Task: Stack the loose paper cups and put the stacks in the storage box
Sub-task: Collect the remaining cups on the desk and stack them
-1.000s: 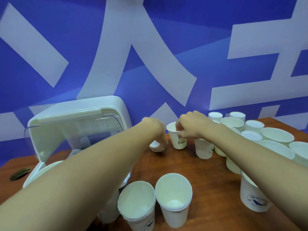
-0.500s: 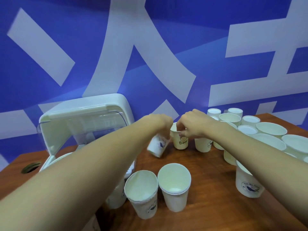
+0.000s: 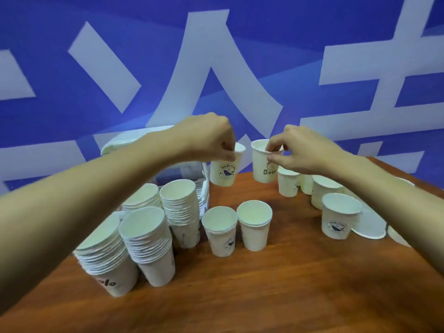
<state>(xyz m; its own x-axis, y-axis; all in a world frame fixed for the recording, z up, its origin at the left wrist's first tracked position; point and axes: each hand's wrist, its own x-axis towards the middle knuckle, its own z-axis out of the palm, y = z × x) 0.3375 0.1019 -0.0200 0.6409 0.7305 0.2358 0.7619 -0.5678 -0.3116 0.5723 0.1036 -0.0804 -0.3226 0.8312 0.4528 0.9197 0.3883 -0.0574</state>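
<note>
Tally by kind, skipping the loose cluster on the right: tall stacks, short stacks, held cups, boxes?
Tall stacks: 4
Short stacks: 2
Held: 2, whale cup in left hand, Bear cup in right hand
Storage box: 1
Total: 9

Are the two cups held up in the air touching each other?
Apart. The head view shows a strip of wall between the whale cup in the left hand and the Bear cup in the right hand.
</note>
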